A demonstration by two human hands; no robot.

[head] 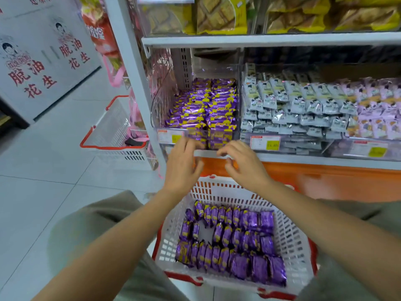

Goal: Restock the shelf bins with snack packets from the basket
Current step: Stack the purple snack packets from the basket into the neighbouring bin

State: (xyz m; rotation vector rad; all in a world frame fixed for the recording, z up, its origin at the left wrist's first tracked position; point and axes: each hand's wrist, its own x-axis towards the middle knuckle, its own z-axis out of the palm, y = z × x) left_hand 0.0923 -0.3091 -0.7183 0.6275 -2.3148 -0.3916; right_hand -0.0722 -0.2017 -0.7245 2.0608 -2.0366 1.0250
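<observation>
A white basket with a red rim point(290, 240) rests on my lap, holding several rows of purple snack packets point(236, 242). Straight ahead, a clear shelf bin point(165, 101) is stacked with the same purple and yellow packets point(208, 105). My left hand point(183, 168) and my right hand point(245, 166) hover side by side just below the bin's front edge, above the basket's far rim. Both have loosely bent fingers and hold nothing.
To the right of the purple bin sits a bin of grey-white packets point(290, 105), then lilac ones point(377, 109). Yellow biscuit packs point(219, 16) fill the shelf above. A second white basket point(112, 135) stands on the tiled floor at left, near a white cabinet point(41, 59).
</observation>
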